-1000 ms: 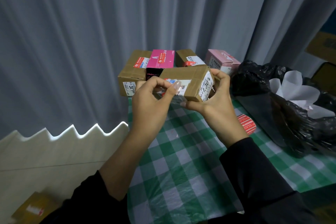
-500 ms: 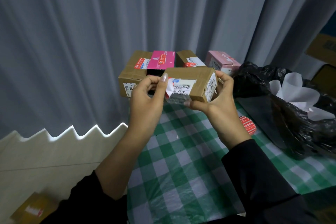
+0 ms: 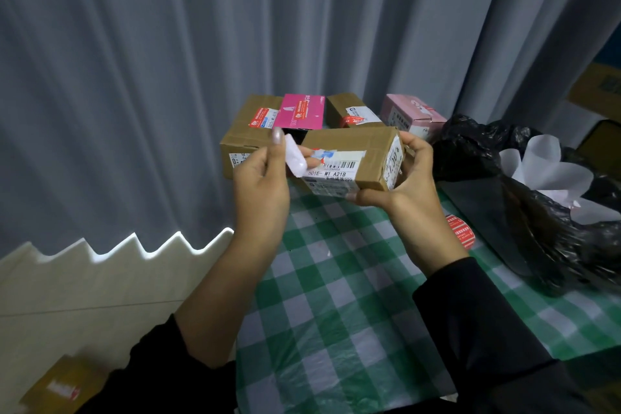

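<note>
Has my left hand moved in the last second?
Yes. The left hand pulled leftward, peeling the label from the held box, judged against the bright pink box behind.

Two hands (image 3: 262, 185) (image 3: 410, 191), at least four brown boxes (image 3: 349, 148) (image 3: 248, 134) (image 3: 341, 106) (image 3: 57, 386), two pink boxes (image 3: 302, 111) (image 3: 411, 112), one black bag (image 3: 477, 148)

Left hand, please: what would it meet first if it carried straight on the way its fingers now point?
Probably the large brown box behind it: the left hand, pinching the peeled label, points up and away toward it. The magenta box is close by, so depth leaves doubt.
</note>
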